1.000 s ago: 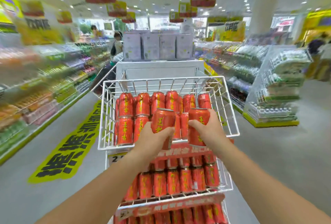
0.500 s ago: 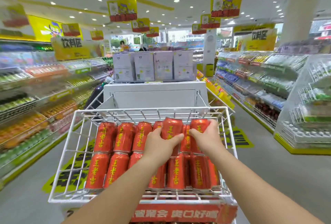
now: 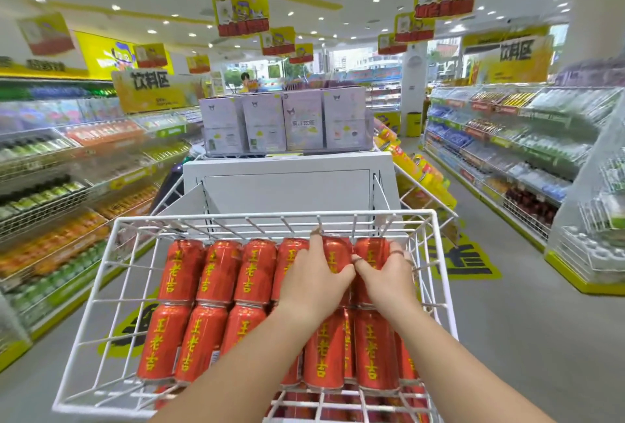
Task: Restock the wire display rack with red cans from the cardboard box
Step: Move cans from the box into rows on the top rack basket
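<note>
Looks down into the top basket of a white wire display rack [image 3: 101,290] in a shop aisle. Holds two rows of red cans [image 3: 220,274] set end to end, with bare wire between the leftmost cans and the left wall. Could go wrong there, as a judgement: a shove on the back row might slide cans sideways into that gap, or a can released crooked could ride up over its neighbours. Shows both forearms reaching in from the bottom edge. Has the left hand [image 3: 313,282] curled over the fifth can of the back row, and the right hand [image 3: 389,279], just beside it, gripping the sixth near the right wall. Shows no cardboard box.
</note>
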Demonstrator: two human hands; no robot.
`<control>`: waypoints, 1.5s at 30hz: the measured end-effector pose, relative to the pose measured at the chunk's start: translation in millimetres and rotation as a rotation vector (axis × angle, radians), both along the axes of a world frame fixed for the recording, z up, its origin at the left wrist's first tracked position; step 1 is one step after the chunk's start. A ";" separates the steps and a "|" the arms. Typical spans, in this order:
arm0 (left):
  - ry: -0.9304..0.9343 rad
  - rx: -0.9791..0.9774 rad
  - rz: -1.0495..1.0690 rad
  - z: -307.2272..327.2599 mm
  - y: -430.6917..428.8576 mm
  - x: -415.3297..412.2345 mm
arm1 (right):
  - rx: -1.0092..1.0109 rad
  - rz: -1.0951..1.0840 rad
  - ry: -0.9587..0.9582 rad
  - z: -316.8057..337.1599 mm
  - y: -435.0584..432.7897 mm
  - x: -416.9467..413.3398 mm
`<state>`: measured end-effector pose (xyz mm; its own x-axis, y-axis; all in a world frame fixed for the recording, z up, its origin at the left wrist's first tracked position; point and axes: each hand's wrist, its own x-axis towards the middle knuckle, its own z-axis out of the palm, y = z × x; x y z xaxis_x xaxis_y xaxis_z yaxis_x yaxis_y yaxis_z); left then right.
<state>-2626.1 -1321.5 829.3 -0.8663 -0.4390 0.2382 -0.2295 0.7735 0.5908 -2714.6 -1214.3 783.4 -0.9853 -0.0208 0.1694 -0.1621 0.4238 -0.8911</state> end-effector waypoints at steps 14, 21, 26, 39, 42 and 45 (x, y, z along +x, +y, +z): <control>-0.060 -0.508 0.125 -12.2 -12.0 -18.9 | -0.002 0.032 -0.013 -12.8 6.4 16.3; -0.075 -0.599 0.114 -39.6 -17.5 -21.4 | 0.015 0.048 0.077 -33.8 10.3 27.6; -0.020 -0.571 0.128 -53.4 -15.6 -28.8 | 0.120 0.003 0.114 -38.4 11.4 30.2; -0.049 -0.548 0.084 -64.6 -20.2 -15.2 | 0.198 0.104 0.056 -42.8 13.5 30.7; -0.127 -0.552 0.093 -58.4 -16.5 -10.5 | 0.251 0.086 0.051 -39.2 12.8 34.0; -0.168 -0.553 0.076 -54.0 -17.0 -8.0 | 0.280 0.097 0.041 -34.7 15.1 33.9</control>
<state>-2634.1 -1338.6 775.3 -0.8829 -0.3514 0.3115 -0.3525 0.9342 0.0547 -2680.7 -1199.2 748.7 -0.9688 -0.1661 0.1837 -0.2476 0.6330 -0.7334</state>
